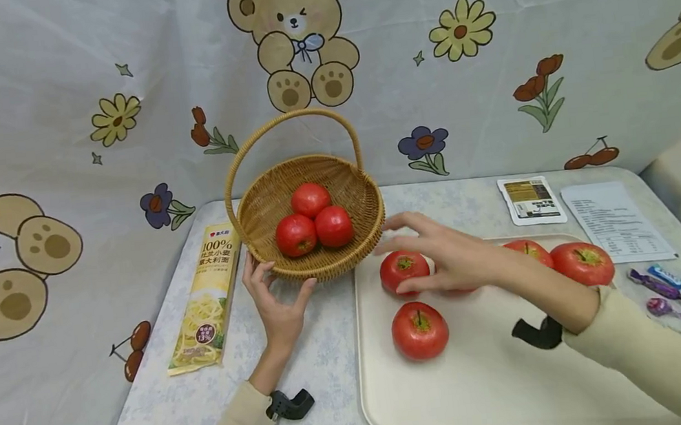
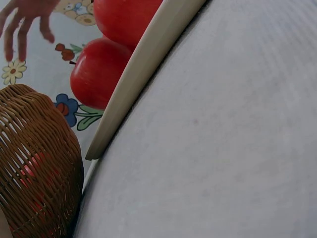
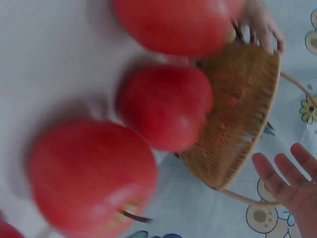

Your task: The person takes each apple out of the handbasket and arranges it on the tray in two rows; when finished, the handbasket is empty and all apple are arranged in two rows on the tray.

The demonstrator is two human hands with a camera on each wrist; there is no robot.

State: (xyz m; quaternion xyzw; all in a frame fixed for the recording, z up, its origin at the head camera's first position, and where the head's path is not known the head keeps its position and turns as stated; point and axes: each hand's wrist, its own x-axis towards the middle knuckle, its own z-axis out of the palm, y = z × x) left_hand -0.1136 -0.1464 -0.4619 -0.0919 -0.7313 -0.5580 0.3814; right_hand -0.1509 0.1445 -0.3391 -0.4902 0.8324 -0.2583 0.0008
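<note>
A wicker basket (image 1: pixel 346 184) with a tall arched handle is tilted so that its inside shows, with three red apples (image 1: pixel 310 200) in it. My left hand (image 1: pixel 281 316) holds the basket at its near left side, fingers over the rim and thumb beneath. Just right of the basket, my right hand (image 1: pixel 444 250) hovers over the tray (image 1: pixel 490 391) with its fingers spread and nothing in them. Below that hand lie a red apple (image 1: pixel 405 271) and a nearer one (image 1: pixel 420 331). Another apple behind it is mostly hidden by the hand.
Two more apples (image 1: pixel 583 264) sit at the tray's far right. A pasta packet (image 1: pixel 206 296) lies left of the basket. Beyond the tray are a white-edged packet (image 1: pixel 531 201) and a printed sheet (image 1: pixel 618 221). Wrapped candies (image 1: pixel 657 285) and a lollipop (image 1: pixel 658 306) lie at right.
</note>
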